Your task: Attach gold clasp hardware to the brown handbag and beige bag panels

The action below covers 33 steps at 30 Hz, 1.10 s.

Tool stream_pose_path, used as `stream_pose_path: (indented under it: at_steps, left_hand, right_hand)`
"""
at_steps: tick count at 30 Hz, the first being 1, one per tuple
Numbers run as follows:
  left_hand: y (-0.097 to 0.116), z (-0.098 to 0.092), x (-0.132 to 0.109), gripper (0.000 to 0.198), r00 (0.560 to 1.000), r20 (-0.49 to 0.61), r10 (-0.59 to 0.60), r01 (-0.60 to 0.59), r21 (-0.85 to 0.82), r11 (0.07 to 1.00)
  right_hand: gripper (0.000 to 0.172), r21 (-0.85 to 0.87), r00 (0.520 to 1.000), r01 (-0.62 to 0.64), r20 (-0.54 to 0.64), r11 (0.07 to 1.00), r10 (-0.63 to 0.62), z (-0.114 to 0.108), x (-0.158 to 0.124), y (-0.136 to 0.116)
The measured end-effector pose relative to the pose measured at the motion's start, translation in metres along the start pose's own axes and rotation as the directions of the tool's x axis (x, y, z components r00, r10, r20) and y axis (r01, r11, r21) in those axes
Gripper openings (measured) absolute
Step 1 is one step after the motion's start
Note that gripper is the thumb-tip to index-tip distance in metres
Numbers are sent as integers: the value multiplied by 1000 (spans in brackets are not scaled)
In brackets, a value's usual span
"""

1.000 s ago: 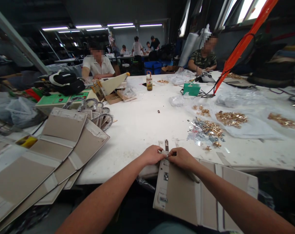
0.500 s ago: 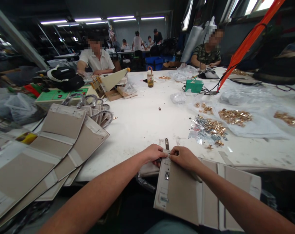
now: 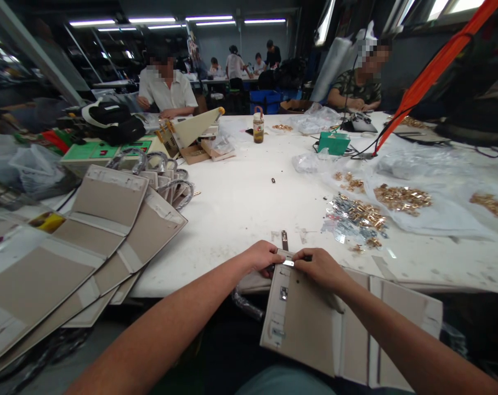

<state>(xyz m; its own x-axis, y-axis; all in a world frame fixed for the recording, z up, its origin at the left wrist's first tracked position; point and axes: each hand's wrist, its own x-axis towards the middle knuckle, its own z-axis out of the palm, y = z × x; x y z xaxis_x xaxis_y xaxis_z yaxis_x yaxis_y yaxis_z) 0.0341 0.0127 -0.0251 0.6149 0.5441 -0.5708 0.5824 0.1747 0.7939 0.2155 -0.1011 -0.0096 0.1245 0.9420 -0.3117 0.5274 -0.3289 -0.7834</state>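
A beige bag panel (image 3: 310,323) with white folded edging lies half over the table edge and my lap. My left hand (image 3: 262,255) grips its far left corner, thumb on top and fingers underneath. Against that corner my right hand (image 3: 320,265) holds a small shiny metal plate (image 3: 289,263) between thumb and fingertips; the left thumb tip is at the plate's other end. Along the same edge are a square metal fitting (image 3: 283,293) and another metal plate (image 3: 278,332). Just beyond the corner, a dark strip with a metal fitting (image 3: 284,239) lies on the table.
Stacked beige panels (image 3: 105,236) with plastic-wrapped handles stand at left. Silver plates (image 3: 343,219) and gold-coloured fittings (image 3: 403,198) are heaped at right. An orange-wrapped cable (image 3: 434,68) slants down to the table near a green box (image 3: 333,143). Two people sit across the table.
The shiny metal plate now shows between my hands at the panel corner, where the fingers covered the spot before. My right hand has shifted slightly right, and the view has moved a little.
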Motion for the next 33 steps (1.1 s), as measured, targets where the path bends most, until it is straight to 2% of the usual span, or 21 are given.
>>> stream_pose_path:
  at_steps: [3, 8, 15, 18, 22, 33]
  left_hand:
    - [-3, 1, 1, 26, 1000, -13, 12, -12, 4, 1000]
    - [-5, 4, 0, 21, 998, -49, 27, -26, 15, 1000]
    - [-3, 6, -2, 21, 997, -66, 32, -31, 12, 999]
    - [-3, 6, -2, 21, 997, -63, 35, -34, 13, 999]
    - [-4, 6, -1, 20, 998, -60, 35, -34, 12, 999]
    - [-4, 7, -7, 26, 995, -72, 66, -65, 24, 998]
  right_hand:
    - [24, 46, 999, -28, 45, 999, 26, 3, 0, -1]
    - [19, -104, 987, 106, -110, 989, -118, 13, -7, 0]
    - [16, -145, 965, 163, -181, 976, -188, 22, -12, 6]
    - [14, -142, 966, 161, -178, 977, -185, 21, -7, 11]
    - [10, -127, 983, 129, -116, 983, -144, 20, -2, 13]
    - [13, -81, 976, 136, -161, 987, -147, 20, -2, 8]
